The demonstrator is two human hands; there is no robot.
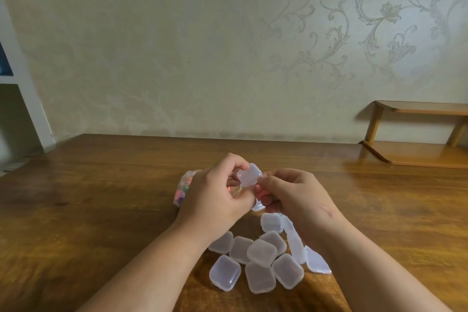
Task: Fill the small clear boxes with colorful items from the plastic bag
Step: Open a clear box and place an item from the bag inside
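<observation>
Above the wooden table, my left hand grips a small clear box with its lid raised. My right hand is curled beside it, its fingertips at the box's front edge, and holds something pink just under the box. A plastic bag of colorful items lies on the table behind my left hand, mostly hidden by it. Several shut clear boxes lie in a loose pile on the table below my hands.
A low wooden shelf stands at the table's far right against the patterned wall. A white frame edge runs down the left side.
</observation>
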